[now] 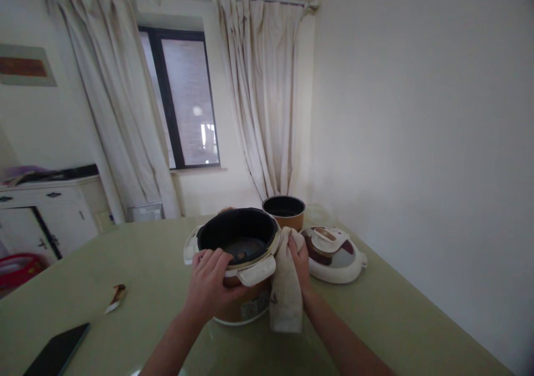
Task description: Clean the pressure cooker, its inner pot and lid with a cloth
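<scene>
An electric pressure cooker body (240,303), brown with a white rim and a dark hollow inside, stands on the table in front of me. My left hand (211,281) grips its near left rim, fingers hooked over the edge and thumb against the outer side. In my right hand (299,259) is a pale cloth (286,295), pressed to the right side of the rim and hanging down beside the cooker. Behind it sits the removed inner pot (287,216), dark inside and orange-brown outside. The white lid (334,253) lies on the table to the right of my right hand.
The green table (154,265) runs up to a white wall (425,120) on the right. A dark tablet or phone (58,348) and a small brown and white item (115,298) lie at left. Beyond are a white cabinet (75,203) and a red basin (20,270).
</scene>
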The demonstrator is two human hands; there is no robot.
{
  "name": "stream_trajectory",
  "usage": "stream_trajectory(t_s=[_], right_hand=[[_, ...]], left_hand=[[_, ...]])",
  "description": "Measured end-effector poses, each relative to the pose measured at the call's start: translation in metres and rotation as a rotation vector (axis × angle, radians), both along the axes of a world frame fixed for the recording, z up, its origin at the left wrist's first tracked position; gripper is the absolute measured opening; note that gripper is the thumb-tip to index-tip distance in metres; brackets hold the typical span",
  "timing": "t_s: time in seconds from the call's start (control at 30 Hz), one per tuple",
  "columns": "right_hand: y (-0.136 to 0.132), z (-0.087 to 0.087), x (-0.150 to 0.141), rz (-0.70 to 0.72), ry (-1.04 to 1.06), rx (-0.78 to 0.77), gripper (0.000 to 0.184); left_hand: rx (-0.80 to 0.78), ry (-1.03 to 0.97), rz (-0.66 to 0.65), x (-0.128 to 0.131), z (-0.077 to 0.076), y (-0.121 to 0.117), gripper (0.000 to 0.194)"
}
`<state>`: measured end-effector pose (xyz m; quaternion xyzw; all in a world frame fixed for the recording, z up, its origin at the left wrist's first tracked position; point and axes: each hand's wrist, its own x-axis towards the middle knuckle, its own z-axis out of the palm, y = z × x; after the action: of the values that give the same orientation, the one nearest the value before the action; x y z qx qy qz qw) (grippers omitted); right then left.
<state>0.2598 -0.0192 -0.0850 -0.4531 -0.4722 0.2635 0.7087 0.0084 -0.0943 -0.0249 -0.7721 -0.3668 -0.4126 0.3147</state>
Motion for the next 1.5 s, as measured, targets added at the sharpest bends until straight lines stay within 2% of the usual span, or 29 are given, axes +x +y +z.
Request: stream_trajectory(t_s=[0.1,0.17,0.23,0.37,0.43,0.47,0.53,0.6,0.7,0.73,0.8,0.87,0.97,1.1,1.17,1.2,1.23,1.3,1.43,1.5], right_hand=[[0.012,0.032,-0.003,-0.019,-0.035,0.08,0.045],[0.012,0.032,-0.004,0.014,-0.047,0.095,0.045],[0.006,0.015,-0.003,0.035,-0.043,0.068,0.047],[-0.009,-0.034,0.006,0.034,-0.053,-0.073,0.054],[-0.011,-0.043,0.014,0.04,-0.085,-0.128,0.053],[-0.01,-0.04,0.02,0.038,-0.102,-0.144,0.051],[-0.007,-0.021,0.032,-0.001,-0.123,-0.152,0.05],[-0.003,0.009,0.043,-0.109,-0.13,-0.101,0.055],[0.0,0.051,0.047,-0.304,-0.154,0.072,0.062],[0.001,0.06,0.043,-0.335,-0.172,0.136,0.061],[0.001,0.066,0.03,-0.283,-0.2,0.209,0.057],[0.001,0.056,0.014,-0.115,-0.173,0.19,0.055],[-0.002,0.019,-0.003,0.102,-0.035,0.077,0.063],[-0.013,-0.038,-0.003,0.117,0.049,0.01,0.072],[-0.02,-0.052,0.001,0.116,0.037,-0.025,0.068],[-0.022,-0.053,0.002,0.123,0.03,-0.049,0.065],[-0.023,-0.049,0.003,0.129,0.028,-0.072,0.063],[-0.024,-0.029,0.003,0.123,0.037,-0.088,0.062],[-0.019,0.017,-0.002,0.063,0.02,0.032,0.06],[-0.017,0.022,-0.004,0.041,-0.009,0.068,0.059]], left_hand=[[0.016,0.016,-0.001,-0.003,-0.002,0.002,0.035],[0.028,0.018,0.0,-0.004,-0.004,0.004,0.034],[0.042,0.012,0.007,-0.005,-0.005,0.005,0.035],[0.078,0.006,0.019,-0.003,-0.008,0.008,0.036],[0.093,0.013,0.02,-0.003,-0.008,0.008,0.035],[0.098,0.017,0.019,-0.003,-0.008,0.009,0.035],[0.101,0.027,0.021,-0.004,-0.009,0.009,0.034],[0.098,0.035,0.023,-0.005,-0.009,0.009,0.033],[0.085,0.034,0.016,-0.006,-0.009,0.009,0.033],[0.083,0.031,0.013,-0.006,-0.009,0.009,0.032],[0.082,0.025,0.018,-0.006,-0.009,0.008,0.028],[0.074,0.018,0.028,-0.005,-0.007,0.007,0.022],[0.053,0.014,0.041,-0.004,-0.006,0.006,0.018],[0.066,0.025,0.044,-0.004,-0.008,0.006,0.022],[0.081,0.026,0.047,-0.004,-0.009,0.007,0.024],[0.086,0.027,0.05,-0.004,-0.009,0.008,0.026],[0.088,0.027,0.052,-0.004,-0.01,0.008,0.027],[0.092,0.026,0.05,-0.004,-0.01,0.008,0.028],[0.081,0.015,0.039,-0.003,-0.007,0.006,0.027],[0.074,0.01,0.034,-0.002,-0.005,0.005,0.03]])
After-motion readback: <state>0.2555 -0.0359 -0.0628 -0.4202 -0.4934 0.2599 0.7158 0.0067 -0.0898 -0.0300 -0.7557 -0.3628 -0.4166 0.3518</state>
